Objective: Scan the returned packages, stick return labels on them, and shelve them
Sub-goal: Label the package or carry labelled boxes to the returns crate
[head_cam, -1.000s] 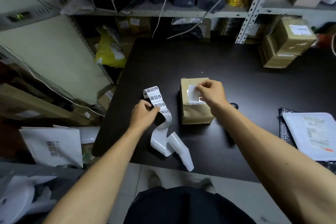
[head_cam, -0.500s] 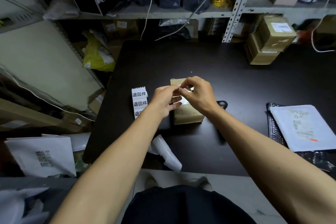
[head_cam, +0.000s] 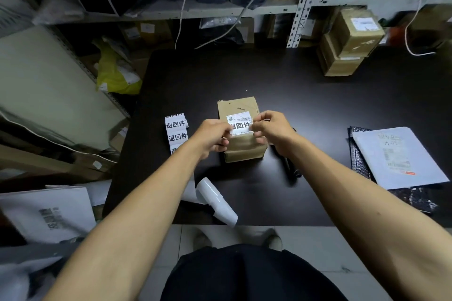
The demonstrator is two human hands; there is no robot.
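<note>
A small brown cardboard package sits in the middle of the black table. A white return label with black characters is stretched over the package's top, over its shipping label. My left hand pinches the label's left end and my right hand pinches its right end. A strip of more return labels lies on the table just left of the package, its empty backing curling toward the table's near edge.
A black scanner lies right of the package, partly under my right forearm. A grey mailer bag on black bubble wrap lies at the right. Stacked brown boxes stand at the back right. Metal shelves full of parcels run behind the table.
My left hand let go of the label strip and joined my right hand at the package. Both hands now hold one peeled label spread flat over the package's top.
</note>
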